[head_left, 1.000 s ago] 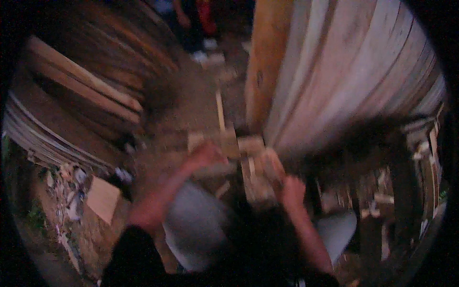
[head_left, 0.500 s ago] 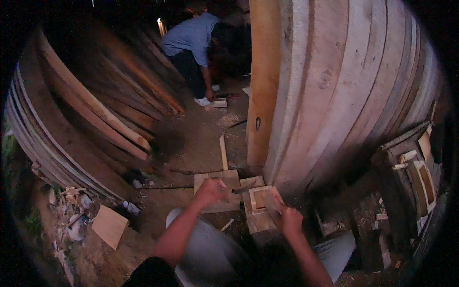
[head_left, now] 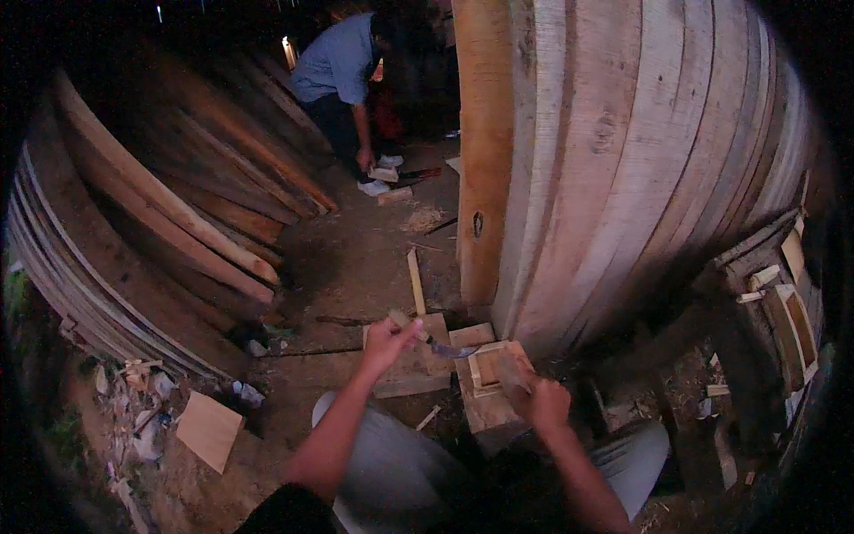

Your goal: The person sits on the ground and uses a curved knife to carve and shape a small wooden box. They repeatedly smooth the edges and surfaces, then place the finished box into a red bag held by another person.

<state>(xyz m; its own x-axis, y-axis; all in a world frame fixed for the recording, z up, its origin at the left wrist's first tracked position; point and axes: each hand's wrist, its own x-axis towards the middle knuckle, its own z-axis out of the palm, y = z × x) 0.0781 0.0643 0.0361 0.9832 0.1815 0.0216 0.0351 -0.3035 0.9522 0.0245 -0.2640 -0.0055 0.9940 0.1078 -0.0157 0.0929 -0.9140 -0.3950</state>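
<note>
Low in front of me, a small pale wooden frame (head_left: 486, 389) rests on a wooden block (head_left: 487, 413). My left hand (head_left: 385, 345) is closed round the handle of a tool with a curved dark blade (head_left: 452, 351), which looks like a sickle. Its blade points right and ends close to the far left corner of the frame; whether it touches cannot be made out. In my right hand (head_left: 544, 402) is a flat piece of wood (head_left: 514, 372), tilted over the frame's right side and hiding that side.
Tall planks (head_left: 605, 178) lean at the right, more boards (head_left: 169, 205) at the left. A flat board (head_left: 210, 431) lies by scraps at lower left. Another wooden frame (head_left: 790, 338) stands far right. Beyond, a person (head_left: 334, 71) bends over, holding a wooden piece.
My left hand has risen slightly and turned the tool, so its curved blade now shows toward the frame. My right hand stays near the frame. The other person has lifted a wooden piece.
</note>
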